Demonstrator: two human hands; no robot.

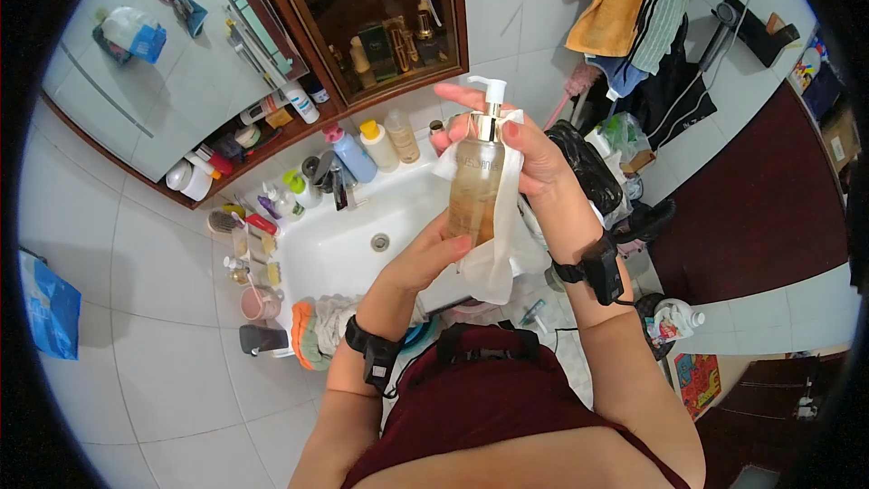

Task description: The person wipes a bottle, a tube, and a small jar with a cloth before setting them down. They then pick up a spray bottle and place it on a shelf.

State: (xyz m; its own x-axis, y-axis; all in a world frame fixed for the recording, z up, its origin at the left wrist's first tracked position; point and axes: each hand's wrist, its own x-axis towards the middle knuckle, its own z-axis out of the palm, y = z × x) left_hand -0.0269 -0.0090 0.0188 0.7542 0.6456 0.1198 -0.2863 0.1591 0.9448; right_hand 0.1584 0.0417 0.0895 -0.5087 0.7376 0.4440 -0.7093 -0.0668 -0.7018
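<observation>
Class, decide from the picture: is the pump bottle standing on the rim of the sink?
No, the left hand and right hand hold the pump bottle up, off the sink.

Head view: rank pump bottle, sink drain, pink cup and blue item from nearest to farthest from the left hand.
1. Pump bottle, touching the left hand.
2. Sink drain, just left.
3. Pink cup, by the sink's left rim.
4. Blue item, far left, by the wall.

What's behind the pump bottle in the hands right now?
Behind the pump bottle, a whitish cloth shows along its right edge and below; the sink lies beyond. The bottle and cloth hide part of the sink, and I can't tell what that part holds.
</observation>
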